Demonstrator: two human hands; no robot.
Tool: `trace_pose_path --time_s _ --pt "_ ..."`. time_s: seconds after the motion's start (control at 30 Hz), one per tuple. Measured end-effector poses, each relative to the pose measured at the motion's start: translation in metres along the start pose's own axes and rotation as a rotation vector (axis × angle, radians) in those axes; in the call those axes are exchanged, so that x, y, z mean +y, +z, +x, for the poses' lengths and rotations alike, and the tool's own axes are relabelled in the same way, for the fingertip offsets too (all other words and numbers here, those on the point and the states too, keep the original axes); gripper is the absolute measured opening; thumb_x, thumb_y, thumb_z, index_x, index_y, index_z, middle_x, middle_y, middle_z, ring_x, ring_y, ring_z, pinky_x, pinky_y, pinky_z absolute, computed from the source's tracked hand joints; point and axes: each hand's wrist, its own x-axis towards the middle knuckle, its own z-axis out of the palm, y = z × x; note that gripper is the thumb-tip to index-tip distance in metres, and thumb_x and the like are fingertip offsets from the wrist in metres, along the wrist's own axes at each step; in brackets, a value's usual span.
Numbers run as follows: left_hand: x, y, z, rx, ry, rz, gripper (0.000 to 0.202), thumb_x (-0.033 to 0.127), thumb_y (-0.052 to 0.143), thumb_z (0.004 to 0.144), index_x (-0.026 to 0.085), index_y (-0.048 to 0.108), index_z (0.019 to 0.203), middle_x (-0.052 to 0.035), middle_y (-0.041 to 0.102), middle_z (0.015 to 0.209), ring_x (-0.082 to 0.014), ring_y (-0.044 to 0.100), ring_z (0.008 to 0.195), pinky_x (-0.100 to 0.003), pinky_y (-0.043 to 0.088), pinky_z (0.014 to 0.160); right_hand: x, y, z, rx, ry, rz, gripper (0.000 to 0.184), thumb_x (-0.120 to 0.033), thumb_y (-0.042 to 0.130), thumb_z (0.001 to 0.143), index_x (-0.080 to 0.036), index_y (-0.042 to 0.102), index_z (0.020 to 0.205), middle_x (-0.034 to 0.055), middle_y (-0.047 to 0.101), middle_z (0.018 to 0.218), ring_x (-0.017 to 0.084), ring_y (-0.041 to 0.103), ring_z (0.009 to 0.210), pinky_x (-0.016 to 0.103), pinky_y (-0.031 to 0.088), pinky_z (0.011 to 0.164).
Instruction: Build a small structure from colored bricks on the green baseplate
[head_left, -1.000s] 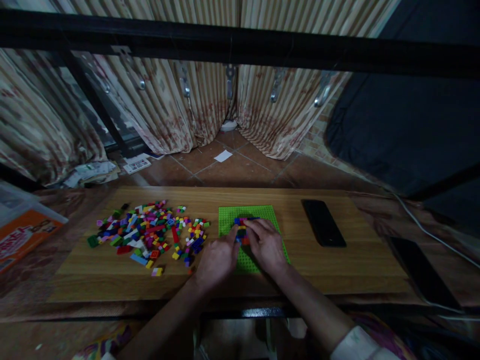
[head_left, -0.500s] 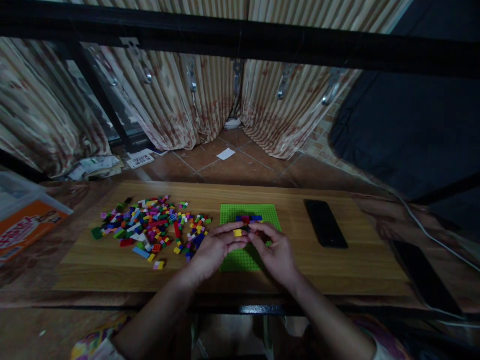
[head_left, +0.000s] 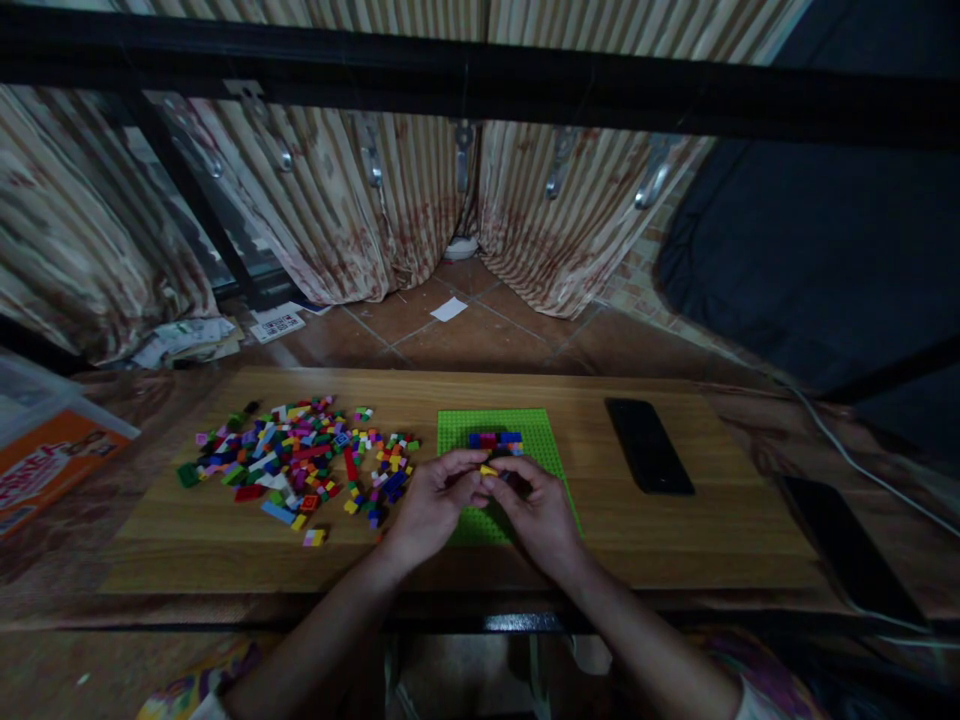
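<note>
Brick (head_left: 488, 470), yellow, pinched between our left hand (head_left: 433, 497) and right hand (head_left: 543, 502), over green baseplate (head_left: 456, 427), nearside of blue-and-red row (head_left: 496, 440); we want light pinch, even pressure from both sides, no twisting

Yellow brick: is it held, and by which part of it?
The yellow brick is held between left grip and right grip; by which part cannot be told.

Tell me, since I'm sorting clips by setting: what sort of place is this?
Probably a room in a home: patterned curtains hang to a tiled floor, and toy bricks lie heaped on a wooden table.
</note>
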Motion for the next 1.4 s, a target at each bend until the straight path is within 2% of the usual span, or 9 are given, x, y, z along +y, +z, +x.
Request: trace_pose_path --time_s 0.2,0.4,0.53,0.67,0.83,1.0,1.17,1.3,1.4 --pt "-0.001 0.000 -0.003 -0.009 -0.028 0.108 0.027 0.039 0.063 0.076 0.014 0.062 0.085 -0.0023 0.065 0.074 -0.0142 0.062 0.067 -0.026 0.052 0.063 -0.008 -0.001 -0.004 -0.026 -0.085 -0.111 0.008 -0.021 0.059 0.084 -0.022 0.066 0.087 0.0013 0.064 0.084 0.015 0.061 0.078 0.027 0.047 0.072" --pt "0.003 -0.010 -0.008 -0.127 -0.113 0.332 0.038 0.052 0.056 0.079 0.015 0.060 0.068 0.0011 0.058 0.057 -0.0107 0.053 0.050 -0.021 0.038 0.048 -0.017 -0.008 -0.012 -0.158 -0.197 -0.276 0.014 -0.016 0.054 0.087 -0.023 0.065 0.085 0.0016 0.064 0.083 0.016 0.060 0.080 0.028 0.047 0.074" --pt "0.008 -0.012 -0.011 -0.227 -0.191 0.277 0.045 0.057 0.051 0.080 0.015 0.059 0.065 0.0029 0.050 0.051 -0.0090 0.044 0.046 -0.021 0.029 0.045 -0.020 -0.010 -0.014 -0.168 -0.163 -0.220 0.009 -0.019 0.057 0.087 -0.023 0.065 0.085 0.0007 0.064 0.082 0.015 0.061 0.078 0.026 0.048 0.072" --pt "0.007 -0.008 -0.011 -0.216 -0.188 0.158 0.045 0.056 0.054 0.078 0.016 0.053 0.059 0.0055 0.041 0.046 -0.0064 0.034 0.042 -0.021 0.023 0.042 -0.021 -0.009 -0.015 -0.132 -0.159 -0.181 0.008 -0.020 0.057 0.087 -0.023 0.064 0.085 0.0005 0.065 0.081 0.014 0.062 0.076 0.025 0.048 0.070" --pt "0.005 -0.001 -0.013 -0.227 -0.187 0.022 0.045 0.055 0.055 0.078 0.016 0.050 0.058 0.0054 0.041 0.044 -0.0054 0.033 0.039 -0.021 0.022 0.040 -0.018 -0.006 -0.018 -0.060 -0.192 -0.119 0.009 -0.020 0.055 0.088 -0.023 0.064 0.087 0.0012 0.065 0.081 0.014 0.062 0.076 0.025 0.049 0.070" --pt "0.003 0.002 -0.015 -0.166 -0.258 -0.128 0.043 0.054 0.062 0.073 0.014 0.053 0.060 0.0054 0.042 0.048 -0.0036 0.031 0.039 -0.020 0.020 0.039 -0.020 -0.004 -0.020 0.011 -0.150 -0.022 0.008 -0.023 0.057 0.087 -0.022 0.065 0.086 0.0014 0.065 0.079 0.015 0.063 0.074 0.027 0.050 0.068" --pt "0.004 -0.002 -0.012 -0.053 -0.259 -0.280 0.034 0.043 0.073 0.066 0.013 0.058 0.069 0.0056 0.047 0.053 -0.0021 0.033 0.039 -0.018 0.020 0.039 -0.018 -0.017 -0.009 0.116 0.027 0.121 0.012 -0.031 0.064 0.081 -0.021 0.067 0.086 0.0015 0.067 0.076 0.015 0.065 0.065 0.027 0.053 0.061" --pt "0.009 -0.007 -0.008 0.025 -0.181 -0.306 0.026 0.034 0.073 0.066 0.013 0.064 0.079 0.0019 0.057 0.060 -0.0050 0.046 0.044 -0.019 0.029 0.041 0.001 -0.041 0.012 0.187 0.167 0.060 0.024 -0.040 0.067 0.076 -0.018 0.069 0.085 0.0036 0.069 0.071 0.018 0.065 0.061 0.030 0.053 0.057" --pt "0.012 -0.011 -0.006 0.066 -0.165 -0.274 0.020 0.029 0.068 0.068 0.012 0.065 0.079 0.0013 0.058 0.060 -0.0059 0.047 0.045 -0.019 0.031 0.042 0.012 -0.055 0.021 0.169 0.136 -0.112 0.027 -0.042 0.064 0.078 -0.016 0.070 0.086 0.0067 0.070 0.079 0.020 0.066 0.066 0.032 0.052 0.061"
